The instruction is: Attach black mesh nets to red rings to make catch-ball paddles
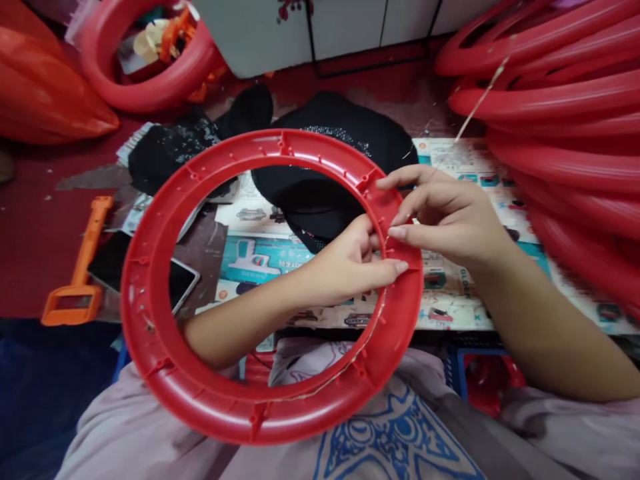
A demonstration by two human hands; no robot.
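Note:
A large red plastic ring (150,293) rests tilted on my lap, its ribbed inner side facing me. My left arm passes through the ring's opening, and my left hand (355,263) grips the right side of the rim, thumb on the channel. My right hand (440,213) is on the same stretch of rim from outside, fingers pinched together on a thin pale strip (373,330) that lies along the ring's channel.
A stack of red rings (560,113) stands at the right. Another red ring (145,60) holding scraps lies at the back left. An orange handled tool (83,267) and a phone (117,267) lie on the left. Black cloth (330,153) and printed paper (465,280) cover the floor.

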